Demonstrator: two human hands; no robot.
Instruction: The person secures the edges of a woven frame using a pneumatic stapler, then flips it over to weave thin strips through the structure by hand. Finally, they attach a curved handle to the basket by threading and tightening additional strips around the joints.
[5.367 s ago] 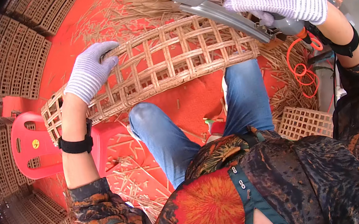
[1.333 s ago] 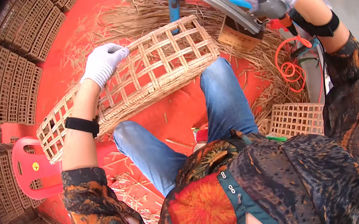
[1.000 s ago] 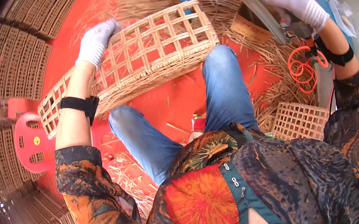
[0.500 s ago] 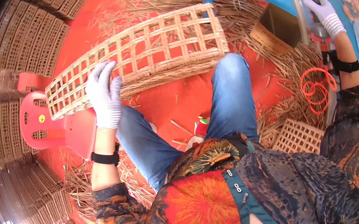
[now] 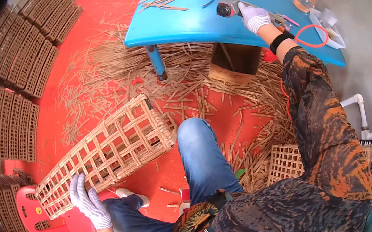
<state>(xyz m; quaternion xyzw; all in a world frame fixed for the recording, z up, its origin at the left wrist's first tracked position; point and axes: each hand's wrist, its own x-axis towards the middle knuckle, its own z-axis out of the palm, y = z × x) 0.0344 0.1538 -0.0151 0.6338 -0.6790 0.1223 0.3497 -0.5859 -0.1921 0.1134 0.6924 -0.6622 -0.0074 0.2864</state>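
Observation:
A long woven rattan lattice basket (image 5: 104, 154) lies tilted across my knees above the red floor. My left hand (image 5: 87, 201), in a white knit glove, grips its near long edge toward the left end. My right hand (image 5: 254, 16), also gloved, reaches far out onto the blue table (image 5: 180, 23) and rests on a grey power tool (image 5: 228, 8) lying there. Whether the fingers still close around the tool is unclear.
Loose rattan strips cover the floor around the table leg (image 5: 155, 62). Stacks of woven panels (image 5: 9, 91) line the left side. A red plastic stool (image 5: 35, 215) stands at lower left. An orange coiled hose (image 5: 313, 36) lies on the table, a small lattice panel (image 5: 287, 163) by my right leg.
My right hand has carried the power tool away from the basket and set it on the blue table. My left hand slid from the basket's top edge to its near left edge; the basket sank lower.

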